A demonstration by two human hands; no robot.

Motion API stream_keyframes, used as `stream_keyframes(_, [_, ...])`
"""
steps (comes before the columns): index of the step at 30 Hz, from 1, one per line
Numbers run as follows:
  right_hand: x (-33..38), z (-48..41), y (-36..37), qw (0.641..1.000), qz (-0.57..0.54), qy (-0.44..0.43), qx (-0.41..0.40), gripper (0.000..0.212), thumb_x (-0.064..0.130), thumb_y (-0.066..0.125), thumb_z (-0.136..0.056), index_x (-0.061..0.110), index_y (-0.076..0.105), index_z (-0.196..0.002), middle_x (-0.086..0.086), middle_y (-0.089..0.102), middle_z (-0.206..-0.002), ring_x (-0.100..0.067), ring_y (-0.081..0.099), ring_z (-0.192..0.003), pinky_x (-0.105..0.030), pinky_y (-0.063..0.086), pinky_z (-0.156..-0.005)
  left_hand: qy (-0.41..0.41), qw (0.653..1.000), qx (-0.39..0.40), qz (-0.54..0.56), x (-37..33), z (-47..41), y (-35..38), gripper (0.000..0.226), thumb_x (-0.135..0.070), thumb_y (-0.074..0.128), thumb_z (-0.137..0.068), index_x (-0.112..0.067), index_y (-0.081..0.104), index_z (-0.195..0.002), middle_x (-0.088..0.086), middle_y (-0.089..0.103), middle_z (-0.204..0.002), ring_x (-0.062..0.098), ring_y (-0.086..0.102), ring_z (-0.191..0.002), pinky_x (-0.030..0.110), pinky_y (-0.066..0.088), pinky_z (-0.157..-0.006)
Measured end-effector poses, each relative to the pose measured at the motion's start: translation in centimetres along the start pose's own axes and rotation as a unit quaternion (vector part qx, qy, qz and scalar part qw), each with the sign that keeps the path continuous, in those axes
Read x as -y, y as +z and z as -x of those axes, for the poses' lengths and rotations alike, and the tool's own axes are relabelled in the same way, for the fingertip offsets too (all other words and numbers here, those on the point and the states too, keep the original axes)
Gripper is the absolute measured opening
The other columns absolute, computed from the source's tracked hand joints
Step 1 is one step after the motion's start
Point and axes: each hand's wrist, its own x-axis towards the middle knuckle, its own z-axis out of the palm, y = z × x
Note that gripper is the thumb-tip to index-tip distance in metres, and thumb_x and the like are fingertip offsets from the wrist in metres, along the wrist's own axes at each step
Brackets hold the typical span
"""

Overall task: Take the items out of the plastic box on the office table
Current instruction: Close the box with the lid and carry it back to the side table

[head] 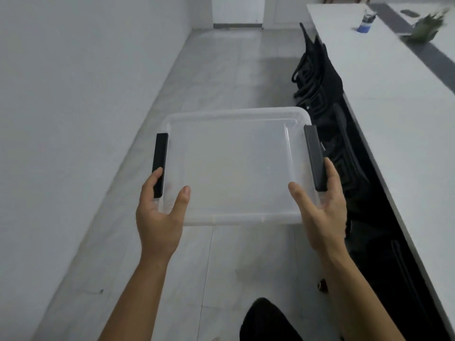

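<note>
A clear plastic box lid [234, 168] with a black clip on each side is held flat in the air above the floor. My left hand [160, 212] grips its near left corner, thumb on top, fingers by the left black clip [160, 158]. My right hand [320, 210] grips the near right corner beside the right black clip [314, 156]. The box itself is not in view. The white office table [394, 119] runs along the right, with a blue cup of pens [365, 22] and a green plant [426, 28] at its far end.
Black chairs [317, 77] stand tucked along the table's left edge. A white wall [73, 119] runs down the left. Grey tiled floor [221, 70] leads to a doorway at the back. A dark phone [408, 13] lies on the far table. My dark-clothed knee [266, 321] shows below.
</note>
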Motion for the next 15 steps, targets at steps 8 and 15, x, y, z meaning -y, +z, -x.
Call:
stream_keyframes(8, [-5.7,-19.4,5.4,0.995,-0.002,0.033,-0.095,0.083,0.027,0.072,-0.083,0.014,0.030,-0.154,0.042,0.033,-0.122,0.040,0.034,-0.105,0.008,0.030,-0.083,0.027,0.994,0.104,0.016,1.9,-19.7,17.6,0.058,-0.028,0.076,-0.085,-0.022,0.054,-0.138,-0.014,0.060,-0.129,0.002,0.057,-0.122,0.025,0.047,-0.104])
stream_keyframes(15, [-6.3,-40.8,12.5,0.997,-0.020,0.032,-0.073,0.086,0.033,0.070,-0.080,0.019,0.030,-0.154,0.033,0.042,-0.129,0.031,0.042,-0.110,0.003,0.036,-0.087,0.039,0.996,0.079,0.004,0.7,-38.0,28.7,0.058,-0.028,0.076,-0.085,-0.021,0.054,-0.138,-0.010,0.059,-0.132,0.002,0.054,-0.124,0.026,0.043,-0.107])
